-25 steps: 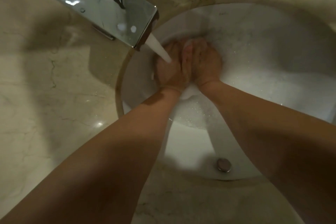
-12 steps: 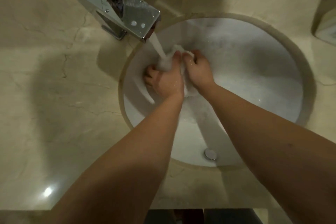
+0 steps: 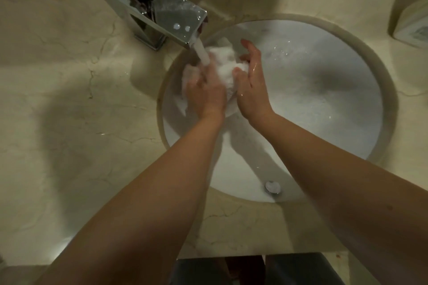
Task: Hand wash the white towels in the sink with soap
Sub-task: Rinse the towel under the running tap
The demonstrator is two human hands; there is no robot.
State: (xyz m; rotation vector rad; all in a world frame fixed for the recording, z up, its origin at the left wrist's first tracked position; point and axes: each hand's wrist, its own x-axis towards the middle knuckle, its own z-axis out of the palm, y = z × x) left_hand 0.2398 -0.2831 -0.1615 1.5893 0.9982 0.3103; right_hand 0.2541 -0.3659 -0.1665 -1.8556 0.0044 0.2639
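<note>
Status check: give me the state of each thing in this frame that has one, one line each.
faucet: on, water running
white towel: bunched, wet, under the stream
left hand: grips the towel
right hand: holds the towel, index finger raised
sink: wet, sudsy
overflow cap: on the near basin wall

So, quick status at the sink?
Left hand and right hand hold white towel. Towel under running faucet stream. Nothing in the way.
</note>
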